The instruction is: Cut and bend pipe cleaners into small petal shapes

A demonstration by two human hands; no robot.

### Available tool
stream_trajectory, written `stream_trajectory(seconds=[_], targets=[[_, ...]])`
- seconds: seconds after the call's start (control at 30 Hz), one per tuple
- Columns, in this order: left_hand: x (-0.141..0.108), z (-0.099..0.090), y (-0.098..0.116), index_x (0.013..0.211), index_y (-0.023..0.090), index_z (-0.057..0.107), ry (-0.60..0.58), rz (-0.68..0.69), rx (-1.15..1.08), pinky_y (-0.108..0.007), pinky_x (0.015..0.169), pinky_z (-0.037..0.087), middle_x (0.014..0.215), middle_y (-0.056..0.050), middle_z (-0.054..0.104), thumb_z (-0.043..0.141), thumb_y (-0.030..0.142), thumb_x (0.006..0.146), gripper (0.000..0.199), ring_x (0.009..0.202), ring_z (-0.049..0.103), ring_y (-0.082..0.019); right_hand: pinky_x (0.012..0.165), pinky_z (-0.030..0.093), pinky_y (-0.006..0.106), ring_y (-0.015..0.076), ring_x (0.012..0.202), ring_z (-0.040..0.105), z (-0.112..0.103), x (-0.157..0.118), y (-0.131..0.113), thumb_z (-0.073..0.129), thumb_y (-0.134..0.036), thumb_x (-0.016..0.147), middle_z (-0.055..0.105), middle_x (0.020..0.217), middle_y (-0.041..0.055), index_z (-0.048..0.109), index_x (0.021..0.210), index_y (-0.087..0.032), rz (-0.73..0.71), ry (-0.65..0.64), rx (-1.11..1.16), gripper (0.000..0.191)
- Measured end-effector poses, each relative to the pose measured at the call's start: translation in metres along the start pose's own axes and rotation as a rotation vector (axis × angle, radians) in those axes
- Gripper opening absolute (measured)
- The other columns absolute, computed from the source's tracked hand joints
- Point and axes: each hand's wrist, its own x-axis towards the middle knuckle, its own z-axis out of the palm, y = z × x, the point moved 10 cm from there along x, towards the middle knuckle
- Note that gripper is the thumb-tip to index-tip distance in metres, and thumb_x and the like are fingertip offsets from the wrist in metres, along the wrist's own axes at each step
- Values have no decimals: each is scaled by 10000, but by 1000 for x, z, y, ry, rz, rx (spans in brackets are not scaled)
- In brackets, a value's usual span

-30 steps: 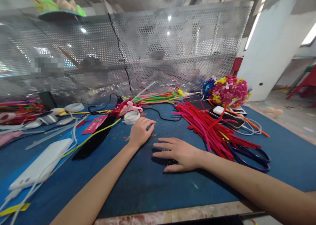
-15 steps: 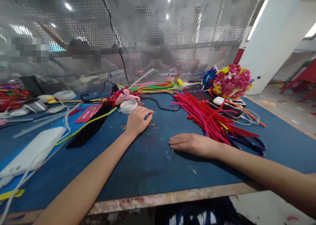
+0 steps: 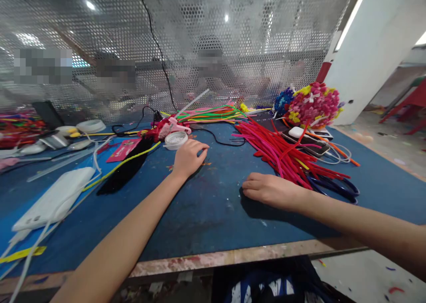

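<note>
My left hand rests on the blue tabletop just right of a small round clear container. Its fingers are loosely bent, with a gap between thumb and forefinger and nothing visible in it. My right hand is closed, palm down over the table, its fingers curled under and their tips hidden; no object shows in it. Beyond it lies a loose bundle of red and pink fuzzy stems. A dark blue-handled tool lies partly under those stems, near my right forearm.
On the left are a white power bank with cables, a black fuzzy bundle and a pink card. A pink flower ball and a phone stand or lie back right. A perforated metal screen borders the back.
My right hand has shifted slightly right and up off the table, and its flat fingers have curled in. My left hand has barely moved. The view has shifted a little.
</note>
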Motion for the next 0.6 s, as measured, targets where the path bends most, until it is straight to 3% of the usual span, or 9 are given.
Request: stream_trajectory(seconds=[0.13, 0.37, 0.47, 0.6], targets=[[-1, -3, -16, 830, 215, 670, 5, -131, -40, -343, 877, 419, 860, -23, 685, 512, 223, 799, 161, 913, 572, -205, 627, 376, 272, 160, 717, 534, 7, 18, 0, 496, -105, 850, 614, 726, 62, 592, 737, -136, 20, -187, -88, 151], [-6, -3, -47, 843, 191, 667, 60, -292, -113, -310, 785, 466, 850, -34, 691, 502, 237, 796, 177, 832, 609, -188, 596, 344, 250, 151, 679, 576, 5, 41, 18, 544, -47, 747, 653, 704, 57, 628, 731, -138, 50, -296, -36, 126], [-9, 5, -58, 857, 165, 662, 40, -352, -161, -274, 719, 482, 838, -34, 700, 481, 241, 807, 202, 743, 625, -158, 586, 345, 227, 137, 668, 579, -7, 63, 43, 557, -37, 695, 662, 704, 40, 651, 720, -142, 159, -215, 26, 143], [-12, 22, -61, 810, 178, 677, -74, -366, -194, -235, 620, 474, 736, -9, 695, 523, 215, 768, 164, 651, 623, -142, 565, 345, 200, 113, 611, 560, -34, 123, 81, 569, -61, 657, 652, 656, 12, 679, 717, -130, 243, -6, 79, 143]])
